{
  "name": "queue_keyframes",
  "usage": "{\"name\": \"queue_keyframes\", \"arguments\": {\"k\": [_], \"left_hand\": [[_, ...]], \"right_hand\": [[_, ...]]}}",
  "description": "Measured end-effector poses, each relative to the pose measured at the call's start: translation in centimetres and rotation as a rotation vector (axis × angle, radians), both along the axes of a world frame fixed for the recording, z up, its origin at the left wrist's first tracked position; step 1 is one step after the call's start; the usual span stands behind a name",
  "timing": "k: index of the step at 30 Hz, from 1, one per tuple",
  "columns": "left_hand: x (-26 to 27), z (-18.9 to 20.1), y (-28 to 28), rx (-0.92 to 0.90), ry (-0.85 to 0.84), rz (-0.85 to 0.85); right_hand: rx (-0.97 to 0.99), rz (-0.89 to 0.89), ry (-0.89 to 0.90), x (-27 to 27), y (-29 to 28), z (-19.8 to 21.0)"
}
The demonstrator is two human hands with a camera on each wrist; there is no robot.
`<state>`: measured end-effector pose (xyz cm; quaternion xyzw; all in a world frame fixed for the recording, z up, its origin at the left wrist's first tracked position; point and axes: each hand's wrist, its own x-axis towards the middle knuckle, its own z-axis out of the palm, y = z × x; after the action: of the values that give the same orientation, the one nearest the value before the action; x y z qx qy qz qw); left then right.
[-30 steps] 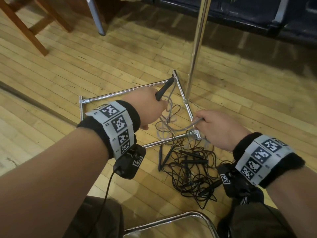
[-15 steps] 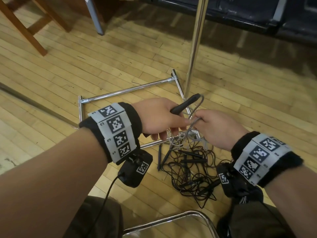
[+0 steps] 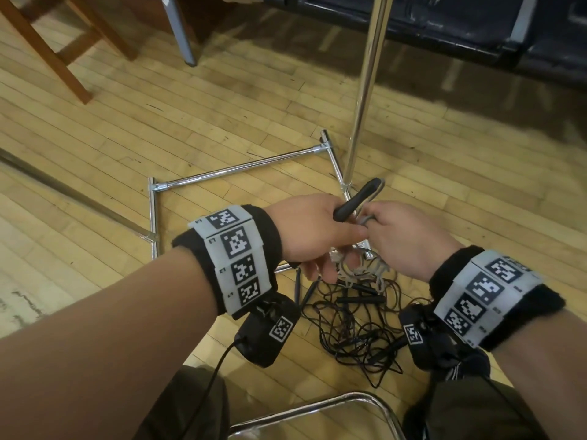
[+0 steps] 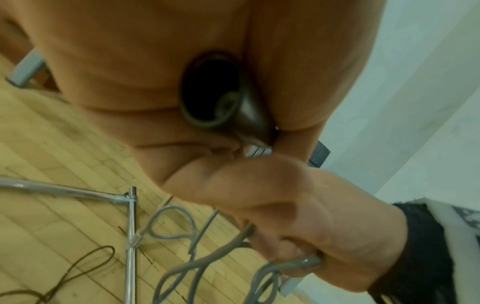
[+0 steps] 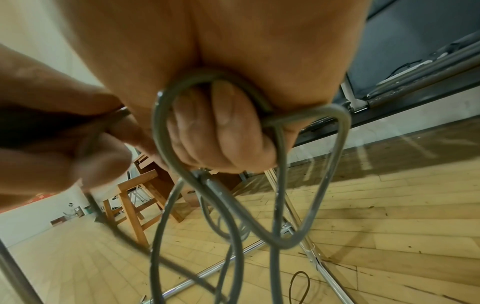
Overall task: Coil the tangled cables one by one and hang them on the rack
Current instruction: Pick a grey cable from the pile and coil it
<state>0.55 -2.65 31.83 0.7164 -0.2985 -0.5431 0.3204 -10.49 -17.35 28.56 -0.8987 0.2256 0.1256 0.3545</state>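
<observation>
My left hand (image 3: 320,230) grips the black handle (image 3: 357,200) at one end of a grey cable (image 3: 359,269); the handle sticks up and to the right between thumb and fingers. The same black handle (image 4: 233,107) sits in my palm in the left wrist view. My right hand (image 3: 409,239) is right beside the left and holds loops of the grey cable (image 5: 283,185) in its curled fingers. The loops hang down below both hands. A tangle of black cables (image 3: 355,325) lies on the floor under my hands. The chrome rack (image 3: 362,100) stands just behind.
The rack's chrome base frame (image 3: 241,168) lies on the wooden floor. A wooden stool (image 3: 63,49) stands at the far left, and a dark bench (image 3: 476,30) runs along the back. A chrome chair rail (image 3: 317,408) is near my knees.
My left hand has moved right and down with the black handle until it meets my right hand. The grey cable has gathered into loops under both hands.
</observation>
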Motion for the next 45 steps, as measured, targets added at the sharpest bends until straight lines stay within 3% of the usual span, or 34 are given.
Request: {"name": "queue_keyframes", "arguments": {"k": [4, 9, 12, 14, 19, 24, 30, 34, 36, 39, 41, 43, 45], "left_hand": [[1.3, 0.5, -0.2, -0.015, -0.310, -0.001], [4.3, 1.9, 0.6, -0.283, -0.192, 0.600], [5.6, 1.9, 1.3, -0.327, -0.294, 0.815], [6.2, 1.7, 1.6, -0.260, -0.393, 0.873], [5.0, 1.2, 1.7, -0.016, -0.558, 0.568], [2.0, 0.5, 0.6, -0.114, -0.288, 0.107], [1.5, 0.2, 0.1, -0.127, -0.266, 0.033], [1.7, 0.0, 0.1, -0.100, -0.341, 0.025], [2.2, 0.2, -0.1, -0.130, -0.389, 0.131], [4.2, 1.0, 0.2, -0.277, -0.313, 0.628], [5.5, 1.6, 0.7, -0.363, -0.307, 0.871], [5.9, 1.7, 1.2, -0.348, -0.357, 0.934], [6.0, 1.3, 1.5, -0.253, -0.436, 0.851]], "right_hand": [[0.024, -0.007, -0.016, -0.4, -0.1, -0.1], [0.012, 0.010, 0.062, -0.9, -1.0, -0.2], [-0.033, 0.051, 0.102, -0.8, -1.0, -0.2], [-0.053, 0.057, 0.093, -0.7, -0.9, -0.1], [0.005, 0.082, 0.030, -0.5, -0.4, 0.6], [0.083, 0.040, -0.102, -0.4, 0.1, 1.1], [0.203, 0.005, -0.219, -0.5, -0.3, 1.0], [0.135, 0.020, -0.194, -0.6, -0.4, 0.9], [0.129, -0.016, -0.185, -0.7, -0.5, 0.9], [0.095, -0.067, -0.099, -0.9, -1.2, 0.7], [0.040, -0.066, -0.031, -1.0, -1.5, 0.5], [-0.015, -0.043, -0.001, -1.0, -1.4, 0.4], [-0.031, -0.026, 0.020, -0.9, -1.0, 0.5]]}}
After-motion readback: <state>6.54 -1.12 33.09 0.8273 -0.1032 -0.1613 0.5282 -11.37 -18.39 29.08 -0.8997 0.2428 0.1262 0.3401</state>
